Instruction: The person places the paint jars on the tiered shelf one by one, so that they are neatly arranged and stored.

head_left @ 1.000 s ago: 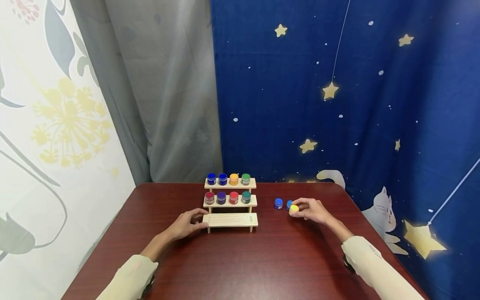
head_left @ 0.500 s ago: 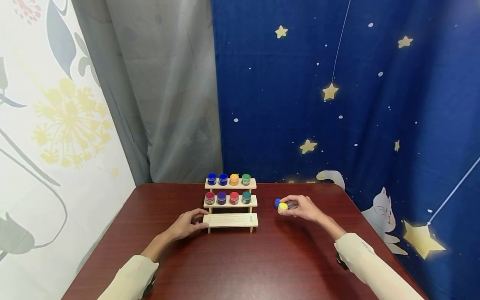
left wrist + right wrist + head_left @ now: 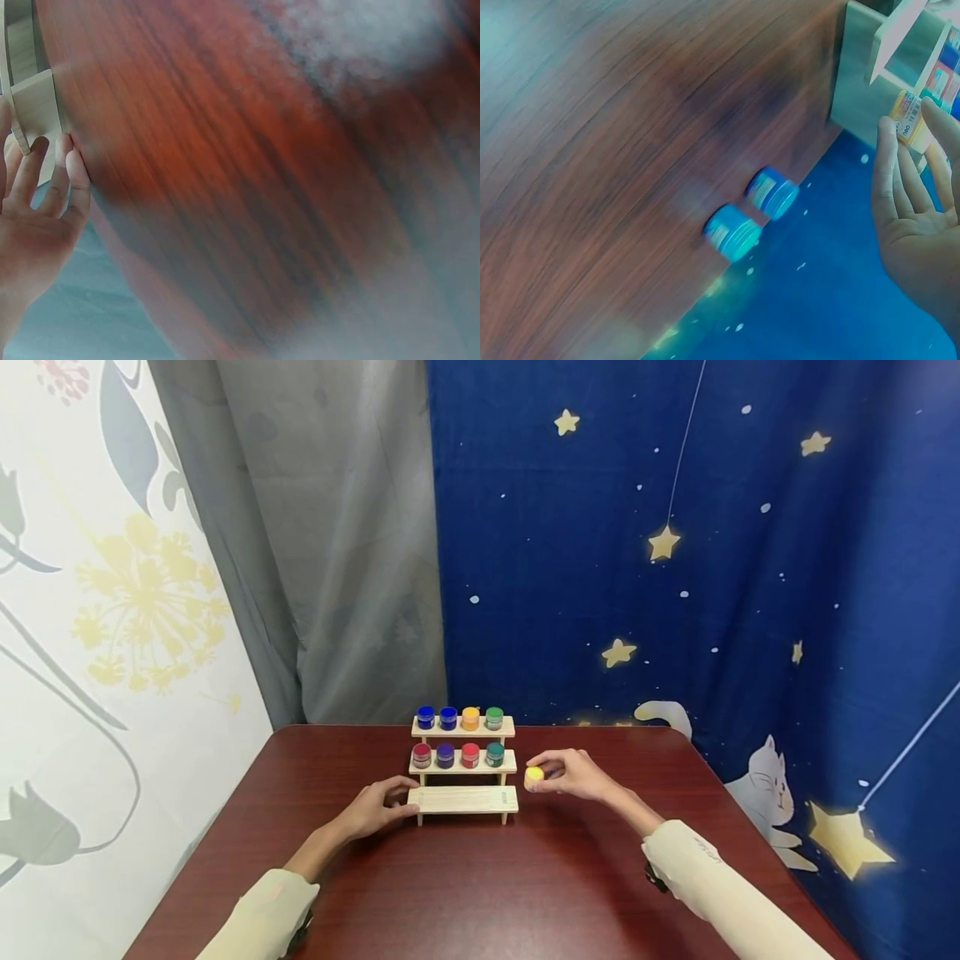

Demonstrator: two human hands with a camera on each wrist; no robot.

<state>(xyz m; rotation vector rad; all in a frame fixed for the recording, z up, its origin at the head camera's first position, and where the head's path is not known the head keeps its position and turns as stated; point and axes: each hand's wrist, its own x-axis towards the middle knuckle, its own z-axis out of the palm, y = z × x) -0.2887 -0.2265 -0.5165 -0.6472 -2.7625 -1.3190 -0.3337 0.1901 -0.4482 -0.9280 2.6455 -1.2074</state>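
My right hand (image 3: pixel 573 774) pinches a small yellow-lidded paint jar (image 3: pixel 534 777) between thumb and fingertips, just right of a three-step wooden display stand (image 3: pixel 462 799). In the right wrist view the printed label of this jar (image 3: pixel 908 118) faces the camera. At the left end of the stand's lowest step, my left hand (image 3: pixel 372 808) grips the board, thumb at the front and fingers behind. That step is bare. On the middle step stand red, purple and green paint jars (image 3: pixel 470 756); the top step bears blue, orange and green jars (image 3: pixel 470 719).
Two blue paint jars (image 3: pixel 733 232) stand side by side on the dark red wooden table (image 3: pixel 480 893), mostly hidden behind my right hand in the head view. A blue star-patterned curtain (image 3: pixel 555 568) and a grey curtain (image 3: pixel 352 568) hang behind the table's far edge.
My right hand has carried the yellow jar leftward, past the two blue jars to beside the stand. My left hand has stayed at the stand's left end.
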